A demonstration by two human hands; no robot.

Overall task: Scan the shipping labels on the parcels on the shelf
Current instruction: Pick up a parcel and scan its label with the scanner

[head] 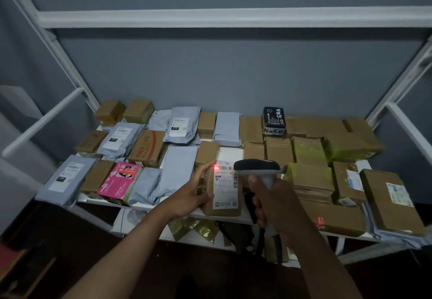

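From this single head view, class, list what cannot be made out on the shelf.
- Shipping label text: too small and blurred.
- Right hand trigger finger: hidden behind the barcode scanner handle.
- Lower shelf contents: dark, blocked by both arms.
- Plain brown boxes: labels not visible.

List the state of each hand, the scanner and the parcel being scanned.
left hand: fingers straight, steadying the parcel's left side
right hand: gripping the scanner handle
scanner: aimed at the label, red light on
brown parcel: label up, at the shelf's front edge
shipping label: red spot near its barcode
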